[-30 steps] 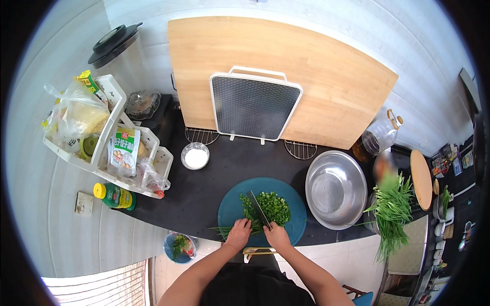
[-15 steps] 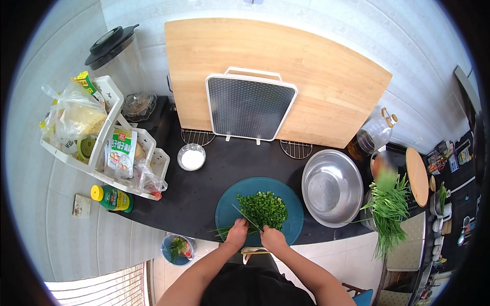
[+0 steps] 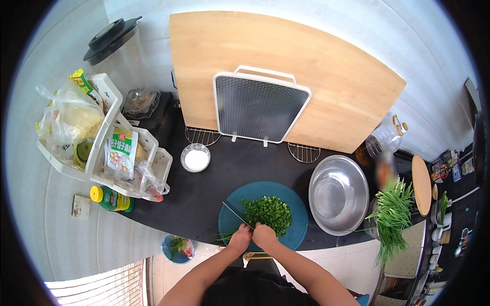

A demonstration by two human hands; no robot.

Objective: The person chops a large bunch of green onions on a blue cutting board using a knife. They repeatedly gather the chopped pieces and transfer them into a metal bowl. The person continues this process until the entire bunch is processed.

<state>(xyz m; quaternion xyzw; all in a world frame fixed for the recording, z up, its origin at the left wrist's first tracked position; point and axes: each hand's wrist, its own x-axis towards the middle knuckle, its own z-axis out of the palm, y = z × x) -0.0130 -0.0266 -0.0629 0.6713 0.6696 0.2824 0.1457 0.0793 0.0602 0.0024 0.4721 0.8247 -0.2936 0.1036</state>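
Two bare hands meet at the near edge of the round teal board point(image 3: 297, 224), close together. The right hand point(image 3: 264, 235) is closed around the handle of a knife point(image 3: 235, 212), whose blade slants away toward the board's far left part; the handle itself is hidden by the fingers. The left hand point(image 3: 240, 238) is curled over a few uncut stalks point(image 3: 224, 236), their ends poking out past the board's left edge, probably pinned this way so they cannot roll from the blade. Just how its fingertips sit cannot be told.

Chopped greens point(image 3: 271, 214) lie heaped in the board's middle, to the right of the blade, which seems to leave the near left part for the knife.

Right of the board stands a wide metal bowl point(image 3: 353, 206), near enough, I judge, for an easy reach. Farther right, long green leaves point(image 3: 393, 214) hang over the counter edge, perhaps because they are too long for the spot they occupy. Beyond the board to the left, a small bowl point(image 3: 183, 164) holds something white, well apart from the knife.
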